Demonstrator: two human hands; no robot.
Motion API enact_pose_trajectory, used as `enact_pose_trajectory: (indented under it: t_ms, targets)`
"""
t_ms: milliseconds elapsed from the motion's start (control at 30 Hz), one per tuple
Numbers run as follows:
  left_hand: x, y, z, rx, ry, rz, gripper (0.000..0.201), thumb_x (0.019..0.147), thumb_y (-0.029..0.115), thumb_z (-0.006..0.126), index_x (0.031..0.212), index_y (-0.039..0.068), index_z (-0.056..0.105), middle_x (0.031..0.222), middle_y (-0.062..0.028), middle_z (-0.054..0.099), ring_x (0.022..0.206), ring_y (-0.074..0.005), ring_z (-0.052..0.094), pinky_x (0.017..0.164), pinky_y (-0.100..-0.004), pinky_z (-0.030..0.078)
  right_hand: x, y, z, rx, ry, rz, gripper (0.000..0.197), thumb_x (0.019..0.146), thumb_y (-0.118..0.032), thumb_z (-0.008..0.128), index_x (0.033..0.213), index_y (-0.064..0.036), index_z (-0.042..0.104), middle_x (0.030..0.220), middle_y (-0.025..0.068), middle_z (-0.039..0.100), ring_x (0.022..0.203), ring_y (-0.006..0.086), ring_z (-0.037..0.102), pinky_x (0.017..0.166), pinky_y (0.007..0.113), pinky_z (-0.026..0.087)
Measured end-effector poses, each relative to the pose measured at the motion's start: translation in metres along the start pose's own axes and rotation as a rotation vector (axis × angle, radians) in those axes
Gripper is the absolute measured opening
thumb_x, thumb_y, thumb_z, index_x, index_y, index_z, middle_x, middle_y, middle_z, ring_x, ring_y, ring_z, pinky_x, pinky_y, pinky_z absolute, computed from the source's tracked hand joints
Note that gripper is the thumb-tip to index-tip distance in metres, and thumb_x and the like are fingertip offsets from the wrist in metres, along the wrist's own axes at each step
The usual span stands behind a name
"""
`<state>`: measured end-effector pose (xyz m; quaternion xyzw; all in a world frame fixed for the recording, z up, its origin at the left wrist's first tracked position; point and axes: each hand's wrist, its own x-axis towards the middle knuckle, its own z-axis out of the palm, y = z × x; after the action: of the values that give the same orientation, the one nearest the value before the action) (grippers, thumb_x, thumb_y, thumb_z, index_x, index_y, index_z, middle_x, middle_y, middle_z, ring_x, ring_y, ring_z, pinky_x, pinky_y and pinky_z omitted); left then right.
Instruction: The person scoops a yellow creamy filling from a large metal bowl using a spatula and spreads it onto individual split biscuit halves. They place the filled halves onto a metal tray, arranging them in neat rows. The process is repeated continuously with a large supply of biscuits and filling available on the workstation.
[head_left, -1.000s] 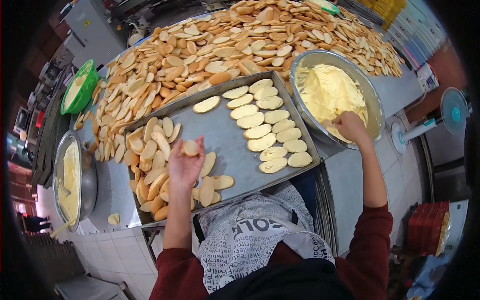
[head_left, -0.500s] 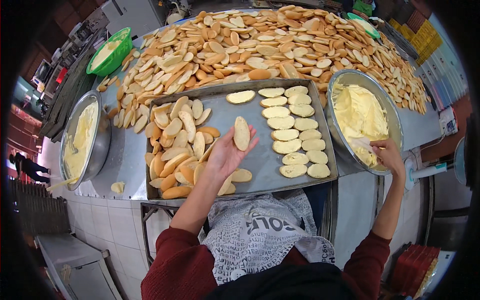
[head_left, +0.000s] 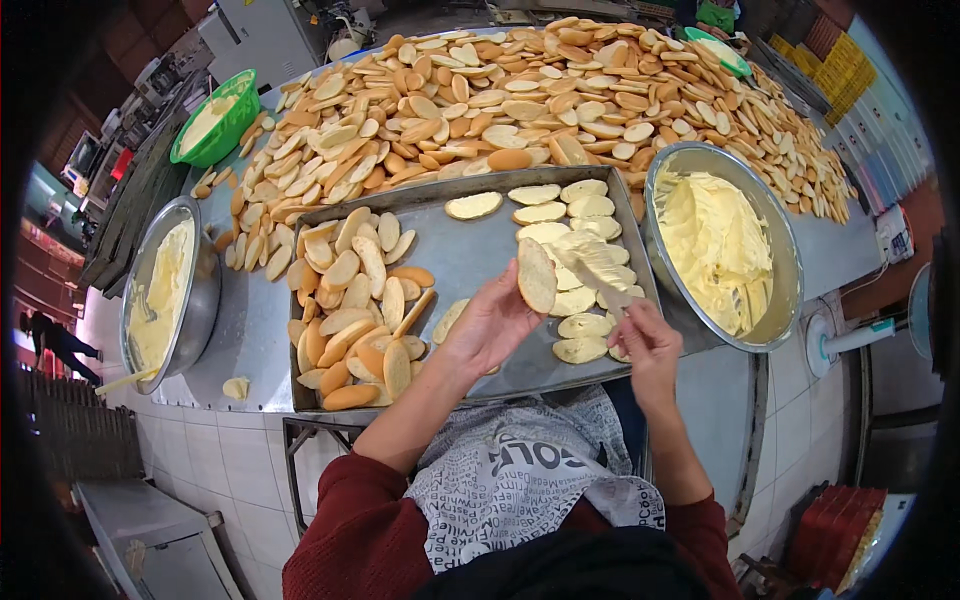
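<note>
My left hand (head_left: 492,325) grips an oval bread slice (head_left: 537,278), tilted up with its pale cut face showing, over the middle of the metal tray (head_left: 480,240). Just to the right, my right hand (head_left: 648,343) is closed round a spatula (head_left: 606,276) with pale yellow cream on its blade. The blade is close beside the slice; whether they touch I cannot tell. Under it, cream-coated slices (head_left: 585,327) lie in rows along the tray's right side, partly hidden by my right hand and the spatula. Uncoated bread slices (head_left: 345,269) are heaped in the tray's left part.
A steel bowl of yellow cream (head_left: 720,240) stands right of the tray, and another steel bowl (head_left: 205,270) stands left. Behind spreads a big pile of bread slices (head_left: 520,100). A green basin (head_left: 222,130) sits at the far left of the metal table (head_left: 250,345).
My right hand has moved left from the cream bowl to above the tray, bringing the spatula with cream. My left hand has shifted right with the bread slice, which is now turned more sideways.
</note>
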<state>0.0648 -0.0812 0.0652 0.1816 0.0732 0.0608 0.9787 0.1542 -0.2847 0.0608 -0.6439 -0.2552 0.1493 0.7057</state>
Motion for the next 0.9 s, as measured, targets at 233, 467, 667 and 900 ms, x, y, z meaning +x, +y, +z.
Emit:
enact_pose_trajectory:
  t_ms: [233,467,667,900]
  targets:
    - [0.001,-0.003,-0.003,-0.022,-0.024,0.04,0.039,0.096,0.028,0.054,0.127,0.003,0.05,0.129,-0.0114,0.054,0.121,-0.0235,0.05,0.106,-0.0385,0.038,0.002,0.017,0.038,-0.561,0.091,-0.469,0.05,0.076,0.014,0.055,0.117,-0.0117,0.068,0.101,0.0094,0.058,0.076,0.0181,0.058,0.068,0.028,0.048]
    - [-0.001,0.009,-0.001,-0.065,0.028,0.054,0.038,0.095,0.027,0.055,0.125,0.003,0.051,0.124,-0.0097,0.056,0.116,-0.0223,0.053,0.103,-0.0377,0.04,-0.002,0.005,0.017,-0.811,0.029,-0.688,0.063,0.058,0.012,0.053,0.114,-0.0131,0.07,0.093,0.0098,0.062,0.08,0.0257,0.064,0.067,0.033,0.052]
    - [-0.002,0.016,-0.013,0.03,-0.003,0.186,0.034,0.095,0.024,0.056,0.122,0.004,0.052,0.12,-0.0067,0.058,0.111,-0.0195,0.055,0.1,-0.037,0.043,-0.01,-0.023,0.003,-0.921,0.056,-0.651,0.061,0.058,0.009,0.053,0.112,-0.0137,0.07,0.091,0.0081,0.063,0.076,0.0244,0.064,0.064,0.033,0.052]
    - [0.0,0.015,-0.014,0.101,0.065,0.203,0.03,0.094,0.02,0.056,0.121,0.008,0.053,0.118,-0.0044,0.059,0.109,-0.0192,0.058,0.098,-0.0375,0.046,-0.014,-0.041,0.019,-0.983,-0.079,-0.662,0.057,0.06,0.009,0.054,0.109,-0.0146,0.071,0.091,0.0064,0.063,0.071,0.0226,0.063,0.061,0.032,0.05]
